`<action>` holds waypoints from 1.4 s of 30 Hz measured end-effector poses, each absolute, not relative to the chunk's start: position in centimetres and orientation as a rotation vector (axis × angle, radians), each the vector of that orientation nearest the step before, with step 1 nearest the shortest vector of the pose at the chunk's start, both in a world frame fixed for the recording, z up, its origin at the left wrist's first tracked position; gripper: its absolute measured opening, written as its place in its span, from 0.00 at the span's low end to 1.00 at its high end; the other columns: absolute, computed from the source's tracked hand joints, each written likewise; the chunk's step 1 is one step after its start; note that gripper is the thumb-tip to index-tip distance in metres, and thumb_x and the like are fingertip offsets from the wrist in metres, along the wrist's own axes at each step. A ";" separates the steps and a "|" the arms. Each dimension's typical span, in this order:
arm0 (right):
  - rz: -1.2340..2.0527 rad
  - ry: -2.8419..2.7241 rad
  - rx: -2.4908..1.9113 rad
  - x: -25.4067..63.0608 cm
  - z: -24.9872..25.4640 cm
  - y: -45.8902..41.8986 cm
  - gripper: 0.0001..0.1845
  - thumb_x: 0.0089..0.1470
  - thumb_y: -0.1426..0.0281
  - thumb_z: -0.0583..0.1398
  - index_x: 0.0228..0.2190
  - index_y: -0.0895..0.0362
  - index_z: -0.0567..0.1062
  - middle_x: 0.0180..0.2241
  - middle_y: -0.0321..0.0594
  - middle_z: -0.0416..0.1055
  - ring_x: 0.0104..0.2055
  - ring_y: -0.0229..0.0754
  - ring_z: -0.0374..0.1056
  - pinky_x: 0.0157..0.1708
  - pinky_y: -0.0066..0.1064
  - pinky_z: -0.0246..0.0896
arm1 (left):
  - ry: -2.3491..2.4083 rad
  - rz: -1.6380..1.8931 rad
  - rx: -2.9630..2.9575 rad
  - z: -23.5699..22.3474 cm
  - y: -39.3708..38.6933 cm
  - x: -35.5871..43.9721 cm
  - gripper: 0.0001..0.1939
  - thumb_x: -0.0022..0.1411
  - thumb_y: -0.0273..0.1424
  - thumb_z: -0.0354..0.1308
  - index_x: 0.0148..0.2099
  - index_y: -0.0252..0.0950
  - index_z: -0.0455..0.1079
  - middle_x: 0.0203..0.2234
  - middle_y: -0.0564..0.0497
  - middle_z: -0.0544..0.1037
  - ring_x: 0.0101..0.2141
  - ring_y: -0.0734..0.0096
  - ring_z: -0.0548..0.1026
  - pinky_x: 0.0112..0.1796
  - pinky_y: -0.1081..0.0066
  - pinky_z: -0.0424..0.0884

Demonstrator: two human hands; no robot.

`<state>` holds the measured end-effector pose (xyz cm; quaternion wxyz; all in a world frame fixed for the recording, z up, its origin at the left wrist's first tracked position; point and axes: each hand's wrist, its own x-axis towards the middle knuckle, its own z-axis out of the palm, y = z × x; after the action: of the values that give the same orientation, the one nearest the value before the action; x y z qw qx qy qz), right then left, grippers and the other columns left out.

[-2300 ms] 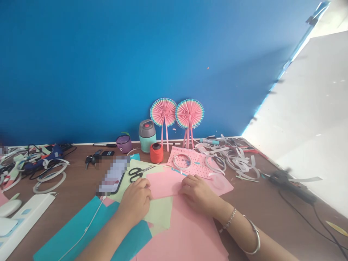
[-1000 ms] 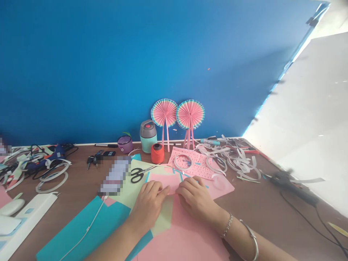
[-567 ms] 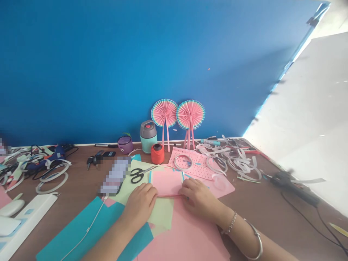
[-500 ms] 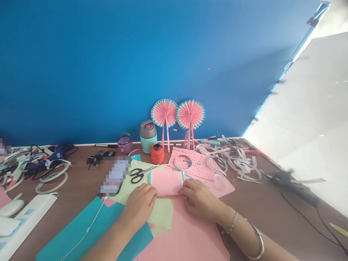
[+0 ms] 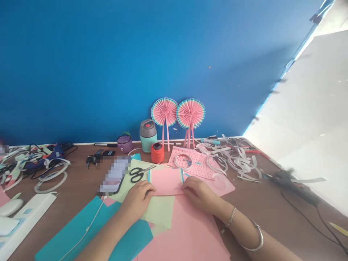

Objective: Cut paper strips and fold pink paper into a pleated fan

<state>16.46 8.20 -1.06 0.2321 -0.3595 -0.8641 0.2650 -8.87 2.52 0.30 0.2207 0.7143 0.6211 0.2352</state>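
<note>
A small pink paper sheet with teal side edges [image 5: 166, 180] lies folded on the brown table. My left hand [image 5: 137, 198] presses its near left corner with curled fingers. My right hand [image 5: 198, 192] presses the near right corner, fingers bent down on the fold. Under them lie a pale green sheet [image 5: 159, 213], a large pink sheet [image 5: 187, 232] and a teal sheet [image 5: 76, 232]. Black scissors [image 5: 137, 174] rest just beyond my left hand.
Two pink paper fans [image 5: 178, 115] lean on the blue wall, beside a teal flask [image 5: 148, 135], an orange thread spool [image 5: 157, 152] and a purple pot [image 5: 124, 143]. White paper strips [image 5: 233, 156] litter the right. A glue gun [image 5: 292, 185] lies far right, another [image 5: 40, 157] left.
My hands slid apart from the middle of the fold to its two corners, pressing the pink sheet flat. The fold now lies a little nearer the scissors.
</note>
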 end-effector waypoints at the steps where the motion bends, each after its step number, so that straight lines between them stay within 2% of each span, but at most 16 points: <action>1: 0.749 -2.369 -1.003 16.5 -1.1 8.2 0.11 0.55 0.79 0.52 0.32 0.55 0.72 0.34 0.41 0.71 0.38 0.42 0.66 0.37 0.33 0.61 | 1.710 0.660 1.977 0.2 2.5 -8.9 0.11 0.61 0.27 0.45 0.34 0.40 0.70 0.35 0.50 0.76 0.41 0.63 0.73 0.43 0.66 0.67; 5: 0.775 -2.403 -1.035 16.5 -1.3 8.0 0.11 0.58 0.77 0.50 0.36 0.55 0.70 0.37 0.41 0.71 0.40 0.42 0.66 0.39 0.34 0.61 | 1.676 0.667 1.977 0.2 2.4 -8.9 0.12 0.62 0.27 0.43 0.37 0.41 0.68 0.36 0.51 0.75 0.40 0.64 0.73 0.42 0.66 0.67; 13: 0.483 -2.511 -0.992 16.1 -1.8 8.3 0.13 0.55 0.81 0.48 0.32 0.57 0.69 0.32 0.42 0.68 0.35 0.43 0.62 0.35 0.35 0.58 | 1.727 0.676 1.947 -0.7 2.8 -8.7 0.09 0.59 0.26 0.45 0.34 0.40 0.66 0.34 0.50 0.74 0.39 0.63 0.72 0.42 0.64 0.66; 19: 0.582 -2.426 -1.043 15.9 -1.6 8.3 0.11 0.54 0.81 0.50 0.32 0.56 0.69 0.33 0.41 0.69 0.36 0.43 0.63 0.36 0.34 0.59 | 1.734 0.688 1.966 -1.0 2.9 -8.8 0.10 0.58 0.25 0.45 0.33 0.39 0.67 0.33 0.49 0.73 0.39 0.62 0.71 0.42 0.63 0.65; 23: 0.641 -2.386 -1.078 15.9 -1.6 8.4 0.10 0.53 0.80 0.51 0.29 0.56 0.68 0.32 0.40 0.68 0.36 0.42 0.64 0.35 0.33 0.59 | 1.739 0.686 1.973 -1.1 3.1 -8.8 0.10 0.59 0.25 0.45 0.33 0.39 0.67 0.33 0.49 0.73 0.40 0.62 0.71 0.42 0.62 0.65; 29: 0.730 -2.324 -1.128 15.8 -1.8 8.7 0.10 0.52 0.79 0.52 0.31 0.56 0.70 0.35 0.40 0.70 0.38 0.42 0.65 0.38 0.33 0.60 | 1.744 0.678 1.982 -1.3 3.2 -8.8 0.10 0.59 0.25 0.45 0.34 0.39 0.68 0.33 0.49 0.73 0.40 0.62 0.71 0.42 0.62 0.65; 42: 0.765 -2.282 -1.154 15.8 -1.9 8.8 0.09 0.52 0.79 0.52 0.31 0.56 0.70 0.34 0.40 0.71 0.37 0.42 0.66 0.36 0.33 0.60 | 1.726 0.670 2.010 -1.2 3.0 -8.9 0.10 0.59 0.25 0.46 0.33 0.40 0.68 0.32 0.50 0.73 0.39 0.61 0.71 0.43 0.61 0.66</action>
<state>15.76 8.84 -1.87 0.2342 -0.4202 -0.8312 0.2786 -8.92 2.96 -1.24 0.2027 0.7202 0.6185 0.2402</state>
